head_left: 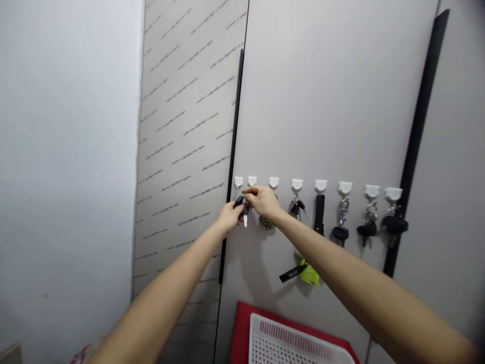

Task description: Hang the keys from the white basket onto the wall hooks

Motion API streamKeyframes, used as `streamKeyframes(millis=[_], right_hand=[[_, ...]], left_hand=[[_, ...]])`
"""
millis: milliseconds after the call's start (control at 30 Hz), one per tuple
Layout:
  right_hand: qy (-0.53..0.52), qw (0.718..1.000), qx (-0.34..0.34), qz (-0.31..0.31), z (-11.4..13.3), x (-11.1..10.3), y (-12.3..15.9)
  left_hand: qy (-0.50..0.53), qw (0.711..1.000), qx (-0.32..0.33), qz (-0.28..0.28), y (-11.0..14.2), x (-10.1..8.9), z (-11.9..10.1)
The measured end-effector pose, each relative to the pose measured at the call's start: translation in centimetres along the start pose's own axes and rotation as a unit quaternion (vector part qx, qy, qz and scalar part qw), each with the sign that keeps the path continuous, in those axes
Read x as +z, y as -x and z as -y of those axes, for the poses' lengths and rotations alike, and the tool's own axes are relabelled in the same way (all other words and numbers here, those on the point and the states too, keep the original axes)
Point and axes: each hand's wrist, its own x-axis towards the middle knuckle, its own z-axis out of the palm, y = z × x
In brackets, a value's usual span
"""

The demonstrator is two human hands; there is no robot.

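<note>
My left hand [229,216] is closed around a bunch of keys [245,220] with black heads; one silver blade points down below the fingers. My right hand [263,200] pinches the top of the same bunch with thumb and fingertips, just under a white hook [252,180]. The ring there is too small to make out. Left of it, on the leftmost hook [238,181], hangs a thin metal piece. Behind my right wrist a key bunch with a green patterned piece [265,221] is partly hidden.
Several white hooks run rightward across the grey cabinet door. From them hang keys [296,207], a black strap [319,212], a dark fob [340,233] and other key bunches [367,230]. A lime-green tag [309,274] hangs lower. Below, a white perforated basket [253,349] sits on something red [239,328].
</note>
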Motion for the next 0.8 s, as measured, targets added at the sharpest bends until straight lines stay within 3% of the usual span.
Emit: streamKeyframes(millis=[167, 433, 633, 800], right_hand=[[0.081, 0.996, 0.035, 0.001, 1.9, 0.5, -3.0], [0.155, 0.983, 0.038, 0.095, 1.4, 1.6, -3.8], [0.160, 0.983, 0.009, 0.087, 0.2, 1.5, -2.0], [0.152, 0.983, -0.057, 0.090, -2.1, 1.1, 2.6]], left_hand=[[-0.045, 0.998, -0.033, -0.033, -2.4, -1.1, -2.3], [-0.057, 0.994, -0.075, -0.046, -3.3, -1.2, -0.4], [-0.062, 0.993, -0.096, -0.016, -2.4, -0.5, 1.4], [-0.083, 0.989, -0.121, 0.008, -0.5, 0.3, 4.1]])
